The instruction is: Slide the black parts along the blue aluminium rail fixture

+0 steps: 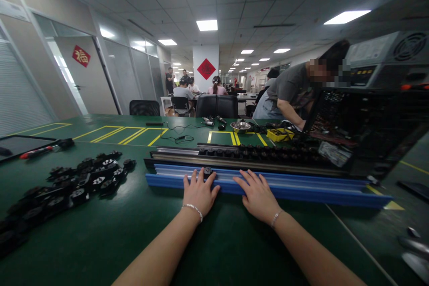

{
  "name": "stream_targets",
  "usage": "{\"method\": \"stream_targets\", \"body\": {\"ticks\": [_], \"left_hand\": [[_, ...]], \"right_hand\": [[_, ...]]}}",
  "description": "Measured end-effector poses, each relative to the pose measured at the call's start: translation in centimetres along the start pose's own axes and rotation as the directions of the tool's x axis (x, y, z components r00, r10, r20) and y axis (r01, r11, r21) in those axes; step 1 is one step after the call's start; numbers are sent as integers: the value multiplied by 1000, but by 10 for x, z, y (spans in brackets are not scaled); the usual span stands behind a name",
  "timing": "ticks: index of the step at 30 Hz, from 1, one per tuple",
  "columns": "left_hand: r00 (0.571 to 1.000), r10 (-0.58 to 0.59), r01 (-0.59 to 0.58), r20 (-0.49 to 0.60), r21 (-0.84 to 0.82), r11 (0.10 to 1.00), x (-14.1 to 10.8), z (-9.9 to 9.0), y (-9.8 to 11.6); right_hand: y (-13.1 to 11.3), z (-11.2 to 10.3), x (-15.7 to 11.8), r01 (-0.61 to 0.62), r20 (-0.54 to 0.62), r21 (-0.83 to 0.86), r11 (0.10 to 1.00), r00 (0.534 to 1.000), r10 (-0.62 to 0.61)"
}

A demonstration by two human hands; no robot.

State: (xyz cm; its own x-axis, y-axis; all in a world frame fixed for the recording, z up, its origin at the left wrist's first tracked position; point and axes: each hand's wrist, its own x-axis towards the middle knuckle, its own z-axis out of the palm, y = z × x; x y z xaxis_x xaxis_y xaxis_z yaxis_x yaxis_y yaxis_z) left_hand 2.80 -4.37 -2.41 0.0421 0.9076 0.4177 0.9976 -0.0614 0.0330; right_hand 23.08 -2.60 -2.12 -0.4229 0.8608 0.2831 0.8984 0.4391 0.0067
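A long blue channel rail (301,187) lies across the green table in front of me. My left hand (200,191) rests on its left half, fingers spread. Beside my left index fingertip, a small black part (208,172) sits in the rail. My right hand (258,193) lies on the rail further right, its fingers apart and holding nothing. Behind the blue rail run black rails (181,161), with a row of black parts (254,153) along the rear one.
Many black parts (78,194) are heaped on the green table (134,241) at left, near a red-handled tool (36,152). An open computer case (368,134) stands at right. Behind are a metal bowl (240,126), a yellow tray (280,135) and a leaning person (291,89).
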Motion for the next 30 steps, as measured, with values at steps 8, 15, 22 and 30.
{"method": "stream_targets", "body": {"ticks": [8,15,22,30], "left_hand": [[1000,-18,18,13,27,999,2,0,-7],[996,-41,38,75,34,999,5,-4,-13],[982,-60,56,181,29,998,9,-9,-20],[966,-91,81,240,50,995,10,-16,-26]], "right_hand": [[0,-1,0,1,4,-1,1000,1000,-1],[1,-1,1,9,11,-2,1000,1000,-9],[2,-1,1,13,5,4,1000,1000,-13],[1,-1,0,14,6,10,1000,1000,-14]]}}
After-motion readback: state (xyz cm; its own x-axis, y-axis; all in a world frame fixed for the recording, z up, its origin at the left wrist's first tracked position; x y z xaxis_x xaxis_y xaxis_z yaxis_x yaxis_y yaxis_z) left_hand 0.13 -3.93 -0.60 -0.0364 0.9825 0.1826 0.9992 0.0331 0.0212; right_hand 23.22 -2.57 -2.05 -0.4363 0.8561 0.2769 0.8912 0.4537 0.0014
